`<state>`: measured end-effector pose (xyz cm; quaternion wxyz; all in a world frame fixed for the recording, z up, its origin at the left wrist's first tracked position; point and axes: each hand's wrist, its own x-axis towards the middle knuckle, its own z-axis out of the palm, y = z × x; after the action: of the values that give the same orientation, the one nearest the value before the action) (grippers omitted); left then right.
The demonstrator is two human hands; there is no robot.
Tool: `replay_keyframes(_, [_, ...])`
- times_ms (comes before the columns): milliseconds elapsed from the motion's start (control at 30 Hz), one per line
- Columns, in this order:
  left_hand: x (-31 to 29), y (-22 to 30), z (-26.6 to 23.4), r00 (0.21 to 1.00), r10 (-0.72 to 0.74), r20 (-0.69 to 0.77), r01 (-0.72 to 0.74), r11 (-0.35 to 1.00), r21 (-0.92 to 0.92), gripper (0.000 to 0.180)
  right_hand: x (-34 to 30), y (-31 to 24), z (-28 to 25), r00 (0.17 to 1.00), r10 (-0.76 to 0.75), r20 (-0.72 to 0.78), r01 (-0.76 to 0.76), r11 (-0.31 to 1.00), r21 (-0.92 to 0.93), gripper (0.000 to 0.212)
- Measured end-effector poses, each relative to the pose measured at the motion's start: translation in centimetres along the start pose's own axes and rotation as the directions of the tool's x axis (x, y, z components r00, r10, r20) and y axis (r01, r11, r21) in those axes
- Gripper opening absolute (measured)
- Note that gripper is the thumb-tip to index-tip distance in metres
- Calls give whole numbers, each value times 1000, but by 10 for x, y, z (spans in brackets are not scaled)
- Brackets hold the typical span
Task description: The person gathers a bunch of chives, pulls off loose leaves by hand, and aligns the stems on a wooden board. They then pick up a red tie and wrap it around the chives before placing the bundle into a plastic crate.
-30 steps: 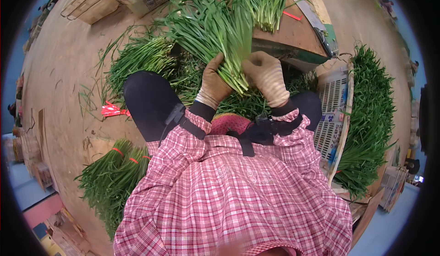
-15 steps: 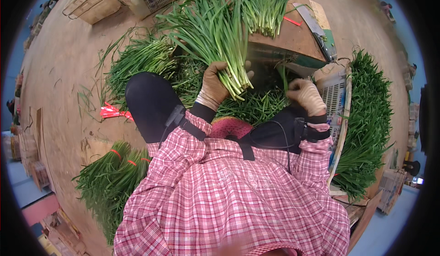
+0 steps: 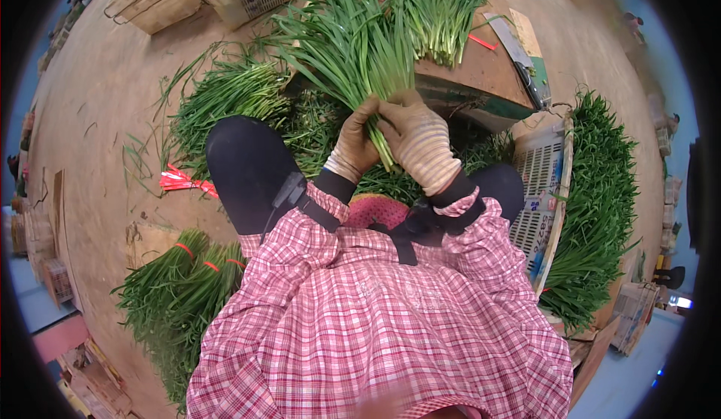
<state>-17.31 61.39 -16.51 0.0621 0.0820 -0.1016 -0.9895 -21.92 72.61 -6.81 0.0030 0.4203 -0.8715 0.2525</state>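
Observation:
A loose bunch of garlic chives (image 3: pixel 357 51) lies in my gloved left hand (image 3: pixel 356 143), which is closed round the pale stems. The leaves fan out up and away from me, and the cut ends point down toward my lap. My right hand (image 3: pixel 422 135), also gloved, is closed on the same stems from the right, its thumb and fingers meeting the left hand's. Its fingertips are partly hidden among the stalks. Under both hands lie loose green trimmings (image 3: pixel 398 186) between my knees.
A low stand (image 3: pixel 488 66) holds another chive bunch (image 3: pixel 439 17), a knife (image 3: pixel 511 42) and a red tie (image 3: pixel 483 41). More chives (image 3: pixel 233 100) lie left; red ties (image 3: pixel 184 181) and tied bundles (image 3: pixel 180 269) sit nearer. At right, a basket (image 3: pixel 552 194) adjoins heaped chives (image 3: pixel 593 216).
My right hand has moved left from beside the basket to the bunch and closed on its stems. The single leaf it held out at the right no longer shows there.

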Motion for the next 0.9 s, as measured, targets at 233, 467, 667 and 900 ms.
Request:
replay_keyframes(233, [4,-3,-4,969,-158,192,187,971,-146,41,19,22,-9,852,436,291,-518,618,591,16])
replay_keyframes(467, [5,-5,-7,995,-70,-70,71,997,13,36,36,18,-1,981,156,113,-170,977,127,37])
replay_keyframes(667, [2,-5,-6,989,-137,49,137,991,-2,29,41,31,11,973,216,86,-230,945,231,34])
replay_keyframes(900, [-1,-8,-2,997,-75,9,70,954,293,26,21,39,6,913,371,172,-317,378,869,13])
